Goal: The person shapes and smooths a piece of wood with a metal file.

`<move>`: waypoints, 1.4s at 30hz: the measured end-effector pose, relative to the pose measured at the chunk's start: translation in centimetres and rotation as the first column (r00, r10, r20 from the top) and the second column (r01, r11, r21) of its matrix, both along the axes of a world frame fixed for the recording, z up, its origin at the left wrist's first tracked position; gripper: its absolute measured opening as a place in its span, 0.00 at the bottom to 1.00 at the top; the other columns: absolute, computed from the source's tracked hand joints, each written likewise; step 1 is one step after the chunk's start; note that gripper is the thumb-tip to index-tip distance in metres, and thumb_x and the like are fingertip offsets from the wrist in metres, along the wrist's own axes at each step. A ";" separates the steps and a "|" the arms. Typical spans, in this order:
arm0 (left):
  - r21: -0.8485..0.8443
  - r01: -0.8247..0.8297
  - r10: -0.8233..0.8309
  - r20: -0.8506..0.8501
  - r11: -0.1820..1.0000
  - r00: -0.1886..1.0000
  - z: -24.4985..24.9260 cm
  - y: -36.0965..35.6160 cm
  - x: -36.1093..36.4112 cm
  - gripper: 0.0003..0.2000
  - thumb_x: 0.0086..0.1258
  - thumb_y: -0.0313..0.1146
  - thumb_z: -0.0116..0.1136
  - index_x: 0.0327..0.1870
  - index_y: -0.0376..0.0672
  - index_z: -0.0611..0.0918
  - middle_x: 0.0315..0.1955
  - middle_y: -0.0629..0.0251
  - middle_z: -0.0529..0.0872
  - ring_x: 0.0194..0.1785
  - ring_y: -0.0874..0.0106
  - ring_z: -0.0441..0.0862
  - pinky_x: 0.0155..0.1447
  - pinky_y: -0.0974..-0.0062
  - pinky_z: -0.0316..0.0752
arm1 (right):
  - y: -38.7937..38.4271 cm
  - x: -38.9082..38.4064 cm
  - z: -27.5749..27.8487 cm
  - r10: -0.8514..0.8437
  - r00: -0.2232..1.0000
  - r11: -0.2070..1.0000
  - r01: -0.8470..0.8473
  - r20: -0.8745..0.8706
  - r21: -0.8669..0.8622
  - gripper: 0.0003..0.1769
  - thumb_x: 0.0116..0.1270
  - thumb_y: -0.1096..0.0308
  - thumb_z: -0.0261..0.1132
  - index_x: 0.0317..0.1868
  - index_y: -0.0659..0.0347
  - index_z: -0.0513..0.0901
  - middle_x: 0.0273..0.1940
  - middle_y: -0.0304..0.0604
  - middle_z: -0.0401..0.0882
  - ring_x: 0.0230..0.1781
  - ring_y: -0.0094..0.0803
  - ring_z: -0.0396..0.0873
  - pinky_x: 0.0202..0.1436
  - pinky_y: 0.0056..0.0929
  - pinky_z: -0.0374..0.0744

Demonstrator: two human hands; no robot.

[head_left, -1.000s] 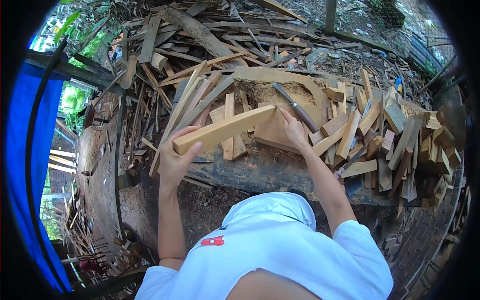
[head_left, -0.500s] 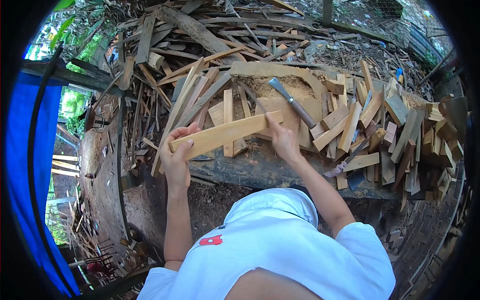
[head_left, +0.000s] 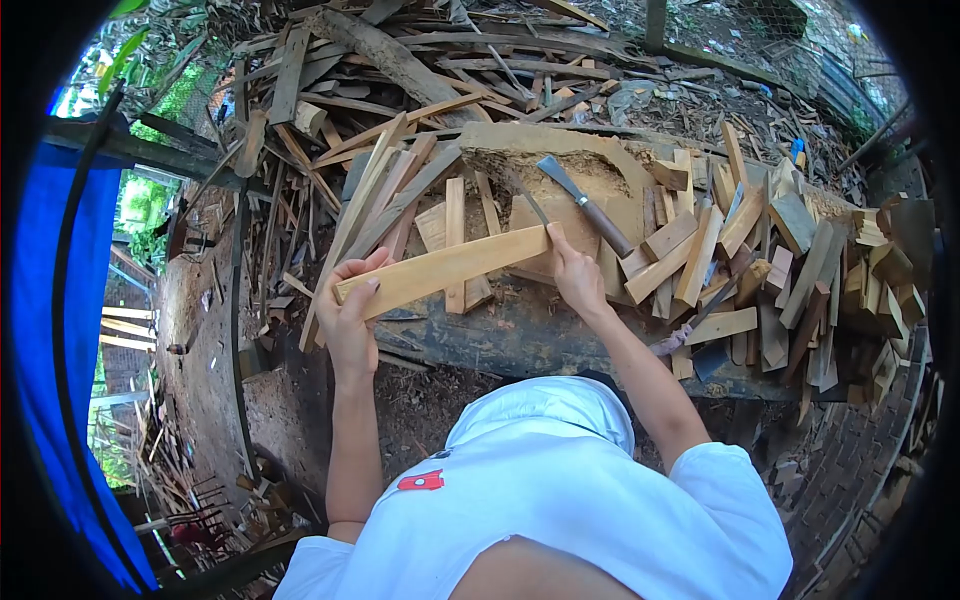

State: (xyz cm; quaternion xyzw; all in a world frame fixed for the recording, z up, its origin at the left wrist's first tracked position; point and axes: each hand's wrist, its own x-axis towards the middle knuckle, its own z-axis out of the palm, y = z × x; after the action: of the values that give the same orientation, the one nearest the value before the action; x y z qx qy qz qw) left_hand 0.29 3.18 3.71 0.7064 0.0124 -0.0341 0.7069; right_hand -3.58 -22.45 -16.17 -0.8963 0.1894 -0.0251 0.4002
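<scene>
A long flat piece of light wood (head_left: 450, 268) slants across in front of me. My left hand (head_left: 348, 310) is closed around its left end, thumb on the near face. My right hand (head_left: 578, 275) is closed at the other end, with a thin dark knife blade (head_left: 530, 200) pointing up and away from it; the fist hides the handle. Just beyond that hand, a hatchet-like tool (head_left: 590, 207) with a flared metal blade and a dark handle lies on the hollowed wooden block (head_left: 625, 165).
Many short wood offcuts (head_left: 700, 255) are heaped at the right of the dark workbench (head_left: 470, 345). Another tool with a wrapped handle (head_left: 672, 342) lies among them. Long strips (head_left: 385, 195) lean at the left; a scrap pile (head_left: 400, 70) rises behind. A blue sheet (head_left: 60, 350) hangs far left.
My right hand has shifted slightly right, from over the wood to its right end, and the blade has moved with it. The wood has slid slightly left in my left hand's grasp.
</scene>
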 end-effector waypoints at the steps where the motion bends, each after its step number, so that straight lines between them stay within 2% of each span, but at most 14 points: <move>1: -0.004 0.004 -0.004 -0.002 1.000 1.000 -0.1 -0.1 0.0 0.12 0.66 0.22 0.55 0.50 0.33 0.74 0.55 0.42 0.81 0.58 0.59 0.83 0.57 0.70 0.83 | 0.2 0.0 0.4 0.004 0.999 1.000 -0.004 -0.038 -0.004 0.26 0.74 0.64 0.53 0.71 0.36 0.69 0.35 0.64 0.82 0.37 0.61 0.82 0.42 0.55 0.78; 2: 0.007 0.016 -0.016 0.024 1.000 1.000 -0.2 -0.1 0.1 0.12 0.66 0.23 0.55 0.49 0.33 0.74 0.55 0.42 0.81 0.58 0.59 0.83 0.56 0.70 0.83 | 0.7 -0.1 0.9 0.003 0.999 1.000 -0.003 -0.035 -0.007 0.26 0.74 0.64 0.53 0.71 0.36 0.69 0.35 0.64 0.82 0.37 0.61 0.82 0.42 0.55 0.78; 4: 0.028 0.012 -0.013 0.034 1.000 0.999 -0.2 0.1 -0.3 0.12 0.66 0.23 0.55 0.49 0.33 0.74 0.55 0.42 0.81 0.58 0.59 0.83 0.56 0.70 0.83 | 2.4 -1.2 2.0 0.103 0.967 0.991 -0.120 0.233 0.059 0.28 0.72 0.68 0.54 0.71 0.35 0.69 0.36 0.64 0.82 0.38 0.61 0.81 0.42 0.54 0.78; 6: 0.066 0.013 -0.015 0.039 0.998 0.999 0.2 -0.3 -0.2 0.12 0.66 0.23 0.55 0.49 0.33 0.74 0.55 0.42 0.81 0.57 0.60 0.83 0.56 0.70 0.84 | 1.9 -1.6 2.0 0.084 0.972 0.983 -0.117 0.220 0.143 0.31 0.70 0.71 0.54 0.72 0.36 0.69 0.36 0.65 0.82 0.37 0.61 0.81 0.40 0.54 0.77; 8: 0.046 0.012 -0.014 0.046 0.999 0.999 -0.1 0.0 -0.2 0.12 0.66 0.23 0.55 0.49 0.33 0.74 0.55 0.42 0.81 0.57 0.60 0.83 0.55 0.70 0.85 | 0.9 -1.1 0.0 0.033 0.994 0.999 -0.036 0.101 0.022 0.30 0.71 0.70 0.52 0.72 0.38 0.68 0.35 0.65 0.81 0.38 0.61 0.81 0.40 0.53 0.76; 9: 0.039 0.007 -0.009 0.038 0.999 0.999 -0.2 0.1 -0.3 0.12 0.66 0.23 0.55 0.50 0.33 0.74 0.55 0.42 0.81 0.57 0.60 0.83 0.54 0.70 0.85 | 0.3 -0.7 0.5 -0.041 0.998 0.995 0.046 -0.056 0.085 0.29 0.72 0.69 0.52 0.72 0.39 0.68 0.35 0.65 0.81 0.37 0.61 0.81 0.41 0.55 0.76; 13: 0.018 0.003 -0.004 0.052 1.000 0.999 -0.3 -0.3 -0.6 0.12 0.66 0.22 0.54 0.50 0.34 0.74 0.55 0.41 0.81 0.57 0.59 0.83 0.53 0.70 0.86 | 0.8 -0.7 -0.9 -0.055 0.994 0.997 0.049 0.092 0.067 0.27 0.72 0.68 0.51 0.71 0.40 0.69 0.32 0.67 0.80 0.35 0.62 0.81 0.39 0.56 0.75; 16: 0.033 -0.006 0.005 0.049 0.999 0.999 -0.1 -0.5 -0.7 0.12 0.66 0.22 0.53 0.49 0.34 0.74 0.55 0.41 0.81 0.57 0.59 0.83 0.53 0.70 0.85 | 2.2 -1.9 1.4 0.004 0.995 0.994 -0.014 0.099 0.104 0.27 0.73 0.67 0.52 0.71 0.41 0.70 0.32 0.67 0.79 0.34 0.63 0.81 0.38 0.55 0.75; 22: 0.063 0.017 -0.022 0.084 0.998 0.996 0.4 -1.2 -1.5 0.12 0.66 0.21 0.54 0.49 0.33 0.74 0.55 0.40 0.81 0.59 0.57 0.82 0.61 0.67 0.80 | 0.0 -0.9 -2.2 -0.081 0.995 0.994 0.076 0.051 0.083 0.26 0.74 0.67 0.52 0.71 0.44 0.70 0.35 0.66 0.81 0.35 0.63 0.81 0.42 0.58 0.77; 24: 0.062 0.011 -0.016 0.085 0.998 0.996 0.6 -1.5 -1.8 0.12 0.65 0.21 0.54 0.50 0.33 0.74 0.55 0.40 0.81 0.59 0.57 0.82 0.63 0.67 0.78 | 1.2 -2.1 -2.2 -0.064 0.975 0.996 0.047 0.214 0.082 0.26 0.73 0.67 0.53 0.71 0.43 0.70 0.34 0.66 0.81 0.36 0.63 0.81 0.41 0.58 0.77; 25: 0.068 0.008 -0.013 0.080 0.998 0.997 0.7 -1.5 -2.0 0.13 0.65 0.21 0.54 0.50 0.32 0.74 0.56 0.40 0.81 0.59 0.58 0.82 0.65 0.66 0.76 | 1.7 -3.1 1.3 -0.039 0.999 0.984 0.033 0.032 0.172 0.27 0.73 0.69 0.53 0.71 0.42 0.70 0.37 0.68 0.79 0.41 0.64 0.79 0.42 0.56 0.74; 32: 0.157 0.075 -0.095 0.126 0.985 0.987 1.6 -1.8 -3.1 0.11 0.66 0.20 0.56 0.48 0.32 0.76 0.56 0.45 0.82 0.58 0.65 0.82 0.66 0.69 0.72 | -1.4 -1.7 -1.7 -0.105 0.991 0.983 0.116 -0.084 0.145 0.27 0.73 0.69 0.52 0.71 0.42 0.70 0.38 0.71 0.77 0.41 0.65 0.79 0.41 0.56 0.74; 36: 0.247 0.085 -0.123 0.143 0.965 0.982 1.4 -1.5 -3.4 0.11 0.66 0.20 0.59 0.49 0.32 0.77 0.56 0.47 0.82 0.57 0.68 0.81 0.65 0.71 0.73 | 0.3 -3.3 0.5 -0.028 0.992 0.986 0.007 0.122 0.167 0.27 0.74 0.69 0.52 0.72 0.45 0.69 0.36 0.70 0.78 0.40 0.63 0.80 0.41 0.54 0.73; 42: 0.370 0.184 -0.241 0.114 0.911 0.964 2.2 -1.4 -3.9 0.16 0.64 0.20 0.63 0.53 0.33 0.79 0.55 0.52 0.84 0.56 0.72 0.81 0.62 0.74 0.76 | -2.4 -3.1 -0.1 -0.029 0.999 0.999 0.031 -0.037 0.040 0.28 0.71 0.67 0.54 0.71 0.37 0.70 0.33 0.63 0.82 0.34 0.60 0.82 0.40 0.56 0.79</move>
State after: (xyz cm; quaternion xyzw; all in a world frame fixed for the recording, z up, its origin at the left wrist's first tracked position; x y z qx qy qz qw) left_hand -3.61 1.80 5.88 0.8204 -0.1145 -0.0523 0.5578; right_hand -6.66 -24.90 -16.27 -0.8854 0.2105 -0.0111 0.4142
